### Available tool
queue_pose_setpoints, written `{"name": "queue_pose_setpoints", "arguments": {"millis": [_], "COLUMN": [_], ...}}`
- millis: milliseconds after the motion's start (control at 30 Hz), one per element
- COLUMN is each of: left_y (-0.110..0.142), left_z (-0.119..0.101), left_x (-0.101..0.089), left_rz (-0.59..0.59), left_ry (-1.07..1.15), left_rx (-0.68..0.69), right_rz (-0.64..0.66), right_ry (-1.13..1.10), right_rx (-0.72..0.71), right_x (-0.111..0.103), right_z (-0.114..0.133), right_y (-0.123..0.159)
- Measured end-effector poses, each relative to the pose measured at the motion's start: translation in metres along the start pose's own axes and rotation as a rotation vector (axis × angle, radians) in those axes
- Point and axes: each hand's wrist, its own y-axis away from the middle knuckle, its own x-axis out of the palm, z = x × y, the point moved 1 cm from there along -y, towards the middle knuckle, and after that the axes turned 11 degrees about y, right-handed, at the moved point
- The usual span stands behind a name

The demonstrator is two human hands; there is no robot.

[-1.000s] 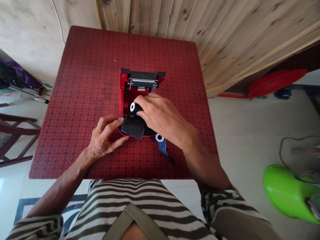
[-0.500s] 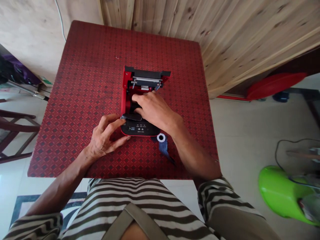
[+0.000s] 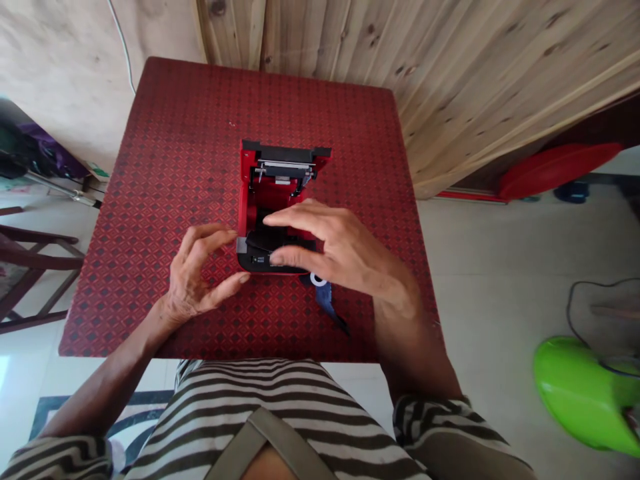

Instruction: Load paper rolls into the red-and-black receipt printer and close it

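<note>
A small red and black printer (image 3: 243,213) sits on the table with its lid raised at the back, showing a metal bar and rollers. Across its front inside edge lies a dark flap-like piece (image 3: 260,241), partly covered. My right hand (image 3: 345,247) hovers over the printer's front, thumb and fingers apart on either side of that piece; whether they touch it I cannot tell. My left hand (image 3: 197,273) is at the front left corner, fingers spread, with fingertips and thumb close to the casing. At the front right lies a dark blue ribbon roll (image 3: 325,298) with a white core, its tail loose.
The table (image 3: 175,140) has a red diamond-patterned cover. A plank wall (image 3: 320,40) runs behind it. To the left stands a dark wooden chair (image 3: 37,273). On the floor at the right are a bright green plastic object (image 3: 575,387) and a cable.
My right hand has come out from inside the printer toward its front, and its fingers have spread. My left hand has eased slightly left, its fingers off the dark flap-like piece.
</note>
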Motion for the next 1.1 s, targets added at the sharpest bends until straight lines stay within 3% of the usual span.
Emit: {"name": "queue_pose_setpoints", "arguments": {"millis": [167, 267, 367, 467, 600, 733, 833, 1100], "left_y": [-0.063, -0.107, -0.127, -0.116, -0.074, -0.044, -0.037, -0.038], "left_z": [0.01, 0.024, 0.031, 0.024, 0.009, 0.006, 0.009, 0.01], "left_x": [-0.014, -0.01, -0.003, -0.003, -0.007, -0.003, 0.002, 0.007], "left_rz": [-0.095, 0.013, 0.178, 0.276, 0.366, 0.41, 0.391, 0.325], "left_ry": [0.021, -0.071, 0.046, 0.067, -0.002, -0.056, -0.061, -0.089], "left_rx": [0.033, 0.043, -0.025, 0.02, 0.165, 0.156, 0.123, 0.213], "right_rz": [-0.144, -0.211, -0.29, -0.392, -0.476, -0.508, -0.518, -0.52], "right_ry": [0.134, 0.227, 0.314, 0.378, 0.438, 0.478, 0.486, 0.452], "right_rx": [-0.008, 0.007, 0.023, 0.007, -0.036, -0.026, -0.011, -0.027], "right_x": [0.02, 0.028, 0.032, 0.038, 0.048, 0.053, 0.053, 0.051], "right_z": [0.01, 0.016, 0.022, 0.025, 0.026, 0.026, 0.026, 0.025], "right_y": [0.013, 0.018, 0.025, 0.032, 0.039, 0.041, 0.04, 0.039]}}
